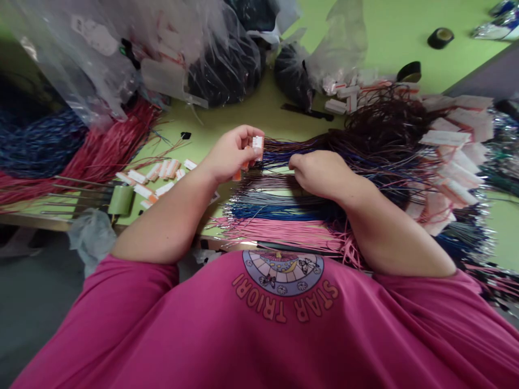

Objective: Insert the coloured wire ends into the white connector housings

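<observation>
My left hand [240,153] is closed on a small white-and-orange connector [258,142], with dark wires running off it to the right. To its right, my right hand [318,172] is closed in a pinch over the wires; what lies between its fingertips is too small to make out. Below both hands stretch rows of cut wires with metal-tipped ends: grey wires [279,199], blue wires [279,212] and pink wires [275,229]. Several loose white-and-orange connectors [164,168] lie to the left of my left hand.
Plastic bags [227,65] of dark material stand at the back. Red wires [117,140] spread at left near a green cylinder [120,200] with metal rods. A dark wire bundle [389,124] with white connectors [456,156] is heaped at right. Tape rolls [440,38] lie farther back.
</observation>
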A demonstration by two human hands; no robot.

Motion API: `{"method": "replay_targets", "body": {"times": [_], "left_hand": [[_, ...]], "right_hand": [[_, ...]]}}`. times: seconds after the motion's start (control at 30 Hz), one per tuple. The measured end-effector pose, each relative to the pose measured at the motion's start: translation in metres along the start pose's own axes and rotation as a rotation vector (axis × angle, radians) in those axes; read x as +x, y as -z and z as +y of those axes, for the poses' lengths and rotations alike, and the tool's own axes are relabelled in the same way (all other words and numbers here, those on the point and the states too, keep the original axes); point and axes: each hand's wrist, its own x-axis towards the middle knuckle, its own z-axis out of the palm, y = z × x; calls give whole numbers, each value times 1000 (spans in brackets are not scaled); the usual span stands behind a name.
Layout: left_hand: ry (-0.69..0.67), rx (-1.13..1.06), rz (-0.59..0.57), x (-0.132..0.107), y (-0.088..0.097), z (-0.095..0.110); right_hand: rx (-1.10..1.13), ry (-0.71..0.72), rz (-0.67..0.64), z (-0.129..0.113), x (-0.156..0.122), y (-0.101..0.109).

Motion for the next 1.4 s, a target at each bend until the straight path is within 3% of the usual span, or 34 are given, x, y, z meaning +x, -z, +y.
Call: {"method": "replay_targets", "body": {"times": [0.07, 0.13, 0.3, 0.37, 0.47, 0.53, 0.6, 0.9, 1.1, 1.4], "left_hand": [[-2, -12, -4, -1, 0, 1], [4, -33, -14, -2, -1, 2], [65, -147, -142, -8, -10, 6], [78, -188, -200, -11, -14, 7], [73, -236, -235, -14, -18, 5], [73, -260, -242, -14, -18, 3], [76, -277, -248, -14, -17, 1], [34, -262, -265, -11, -17, -5], [27, -174, -201, -12, -20, -4], [44, -95, -184, -17, -29, -1]], "right_hand": [[58, -6, 102, 5, -5, 7], [192, 86, 126, 6, -12, 14], [508, 552, -64, -21, -23, 12], [572, 637, -63, -30, -21, 3], [634, 453, 131, -27, -11, -8], [586, 247, 290, -19, -5, -13], [482, 121, 368, -13, -1, -15], [179, 71, 337, -16, 1, -19], [2, 58, 291, -23, -4, -15], [45, 101, 202, -31, 2, -21]]}}
